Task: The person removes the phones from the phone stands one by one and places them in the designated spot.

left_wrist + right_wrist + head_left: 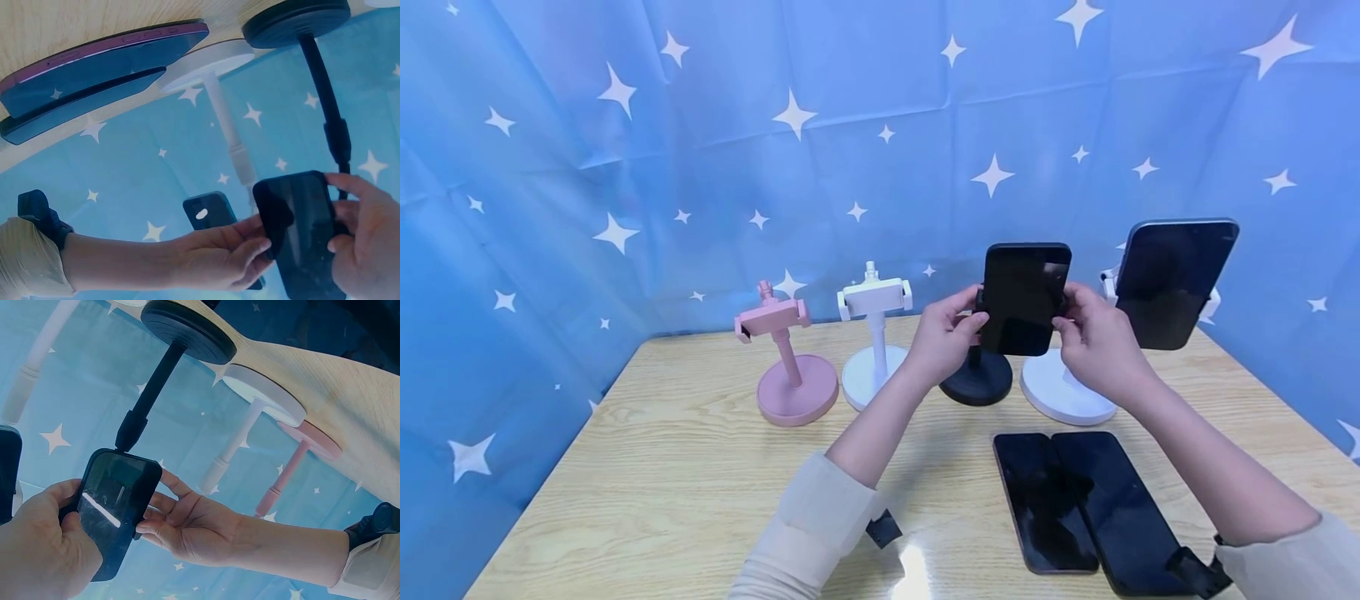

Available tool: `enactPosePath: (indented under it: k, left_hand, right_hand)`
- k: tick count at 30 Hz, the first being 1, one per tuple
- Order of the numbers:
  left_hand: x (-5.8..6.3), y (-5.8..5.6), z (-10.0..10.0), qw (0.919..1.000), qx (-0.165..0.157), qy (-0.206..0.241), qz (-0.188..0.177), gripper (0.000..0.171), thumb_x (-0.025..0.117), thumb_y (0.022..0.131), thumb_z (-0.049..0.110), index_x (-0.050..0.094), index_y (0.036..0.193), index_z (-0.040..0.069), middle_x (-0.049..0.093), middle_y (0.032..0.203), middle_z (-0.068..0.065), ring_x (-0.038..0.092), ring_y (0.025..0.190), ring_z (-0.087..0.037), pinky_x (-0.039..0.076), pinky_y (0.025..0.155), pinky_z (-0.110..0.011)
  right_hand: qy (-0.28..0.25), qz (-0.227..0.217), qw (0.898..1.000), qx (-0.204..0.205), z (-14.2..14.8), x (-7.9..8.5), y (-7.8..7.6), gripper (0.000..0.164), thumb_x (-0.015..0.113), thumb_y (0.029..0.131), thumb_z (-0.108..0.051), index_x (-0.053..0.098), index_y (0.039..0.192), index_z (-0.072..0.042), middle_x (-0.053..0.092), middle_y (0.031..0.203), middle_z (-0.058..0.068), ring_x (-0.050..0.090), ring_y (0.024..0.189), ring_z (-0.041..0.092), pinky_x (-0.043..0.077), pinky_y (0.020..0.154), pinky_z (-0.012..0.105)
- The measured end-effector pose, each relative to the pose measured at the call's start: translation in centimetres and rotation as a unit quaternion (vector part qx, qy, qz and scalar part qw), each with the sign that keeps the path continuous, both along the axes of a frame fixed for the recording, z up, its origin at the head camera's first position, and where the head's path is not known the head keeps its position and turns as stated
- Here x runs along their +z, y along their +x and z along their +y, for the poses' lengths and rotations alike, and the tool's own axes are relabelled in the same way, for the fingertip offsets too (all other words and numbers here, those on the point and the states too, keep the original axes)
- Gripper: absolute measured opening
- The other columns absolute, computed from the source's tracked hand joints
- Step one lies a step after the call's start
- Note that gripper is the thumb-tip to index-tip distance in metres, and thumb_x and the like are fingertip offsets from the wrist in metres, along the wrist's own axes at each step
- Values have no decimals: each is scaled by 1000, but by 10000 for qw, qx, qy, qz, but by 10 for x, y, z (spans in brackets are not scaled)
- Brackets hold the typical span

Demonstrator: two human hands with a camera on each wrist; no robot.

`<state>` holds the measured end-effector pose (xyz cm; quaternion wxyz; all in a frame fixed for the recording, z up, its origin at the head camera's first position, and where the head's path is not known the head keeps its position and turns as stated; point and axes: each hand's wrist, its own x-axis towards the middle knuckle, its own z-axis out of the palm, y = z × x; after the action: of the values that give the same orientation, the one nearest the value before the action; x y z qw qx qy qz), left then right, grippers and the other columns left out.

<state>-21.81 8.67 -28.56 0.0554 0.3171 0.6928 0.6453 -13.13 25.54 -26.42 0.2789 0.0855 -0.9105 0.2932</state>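
Note:
A black smartphone (1027, 298) stands upright at the head of a black phone stand (976, 379), its dark screen facing me. My left hand (946, 335) grips its left edge, thumb in front and fingers behind by the stand's clamp. On the opposite edge my right hand (1099, 340) pinches in the same way, thumb at the front. The right wrist view shows the phone (119, 509) right at the end of the black stem (153, 387). Much of the clamp is hidden behind the phone and fingers.
To the right, a white stand (1063, 392) holds a larger phone (1176, 283). A pink stand (796, 387) and another white stand (877, 333) are at the left. Two phones, a smaller one (1043, 500) and a larger one (1120, 508), lie on the wooden table (662, 475). Behind hangs a blue starry cloth (715, 192).

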Motion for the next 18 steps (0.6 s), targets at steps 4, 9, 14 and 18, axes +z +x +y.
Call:
enactPosePath:
  k: [4, 9, 14, 18]
  left_hand:
    - [1, 1, -2, 10000, -57, -20, 32, 37, 49, 93, 4, 51, 130, 6, 58, 113, -13, 63, 97, -18, 53, 75, -25]
    - [2, 3, -7, 9999, -89, -23, 53, 38, 50, 92, 2, 51, 130, 4, 58, 114, -14, 64, 95, -19, 53, 75, -25]
    - [3, 7, -11, 9998, -164, 56, 104, 38, 51, 91, 1, 52, 129, 4, 60, 112, -15, 65, 93, -22, 53, 75, -26]
    - [7, 13, -16, 9996, -203, 121, 153, 38, 51, 91, 0, 52, 129, 5, 60, 112, -15, 65, 92, -21, 53, 75, -25]
  right_hand:
    - [113, 129, 9998, 28, -1, 0, 1, 31, 49, 84, 13, 46, 115, 13, 58, 94, 27, 58, 77, 33, 34, 60, 6]
    - [249, 205, 9995, 16, -2, 1, 2, 31, 50, 83, 13, 47, 114, 13, 58, 92, 27, 59, 77, 34, 34, 61, 5]
    - [253, 198, 9995, 41, -2, 3, 6, 30, 52, 82, 14, 48, 112, 12, 59, 92, 26, 59, 77, 33, 33, 64, 2]
    - [273, 288, 9992, 61, -3, 7, 11, 32, 54, 81, 14, 49, 113, 12, 59, 92, 25, 58, 76, 31, 33, 64, 1]
